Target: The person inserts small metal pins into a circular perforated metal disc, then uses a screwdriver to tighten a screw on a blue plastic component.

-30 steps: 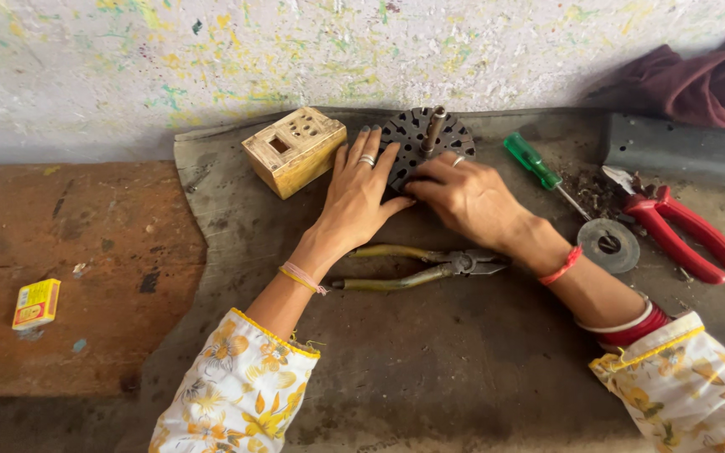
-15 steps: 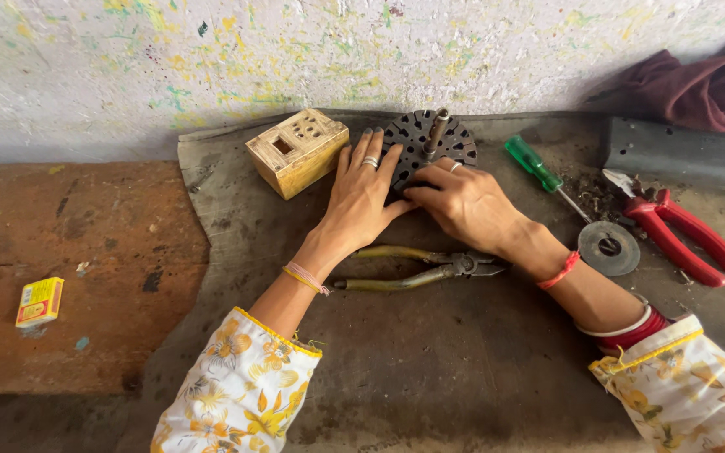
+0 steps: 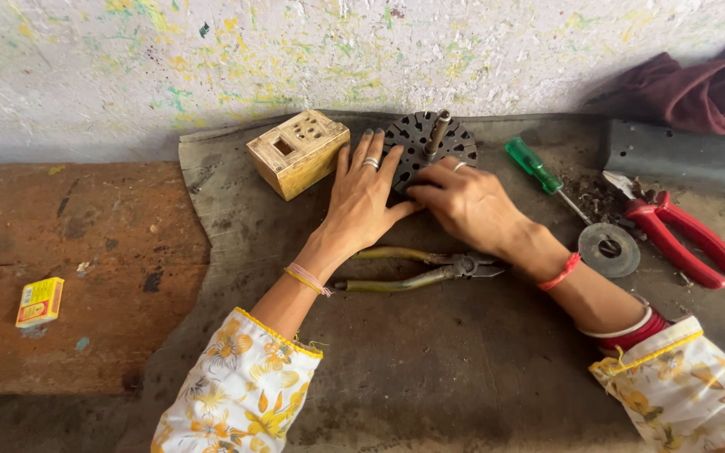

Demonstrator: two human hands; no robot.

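A: Where is the dark round slotted metal core (image 3: 426,144), the one with the steel shaft standing up from its middle?

B: At the far edge of the grey tabletop (image 3: 430,369), close to the paint-flecked wall and just right of the yellow wooden switch box (image 3: 297,153).

A: And the 2 hands?

B: The left hand (image 3: 364,193) lies flat, fingers spread and straight, pressing on the core's left side. The right hand (image 3: 470,203) is curled over its near edge, fingertips down on the rim; neither is clamped around it.

A: How would it handle?

B: I judge it heavy and rigid, stacked steel, with sharp slot edges. Best held by the outer rim or the shaft, not by fingers in the slots.

A: What lies close by?

B: Olive-handled pliers (image 3: 417,268) between the wrists, a green-handled screwdriver (image 3: 539,170) to the right, and red-handled cutters (image 3: 681,239) beyond that.
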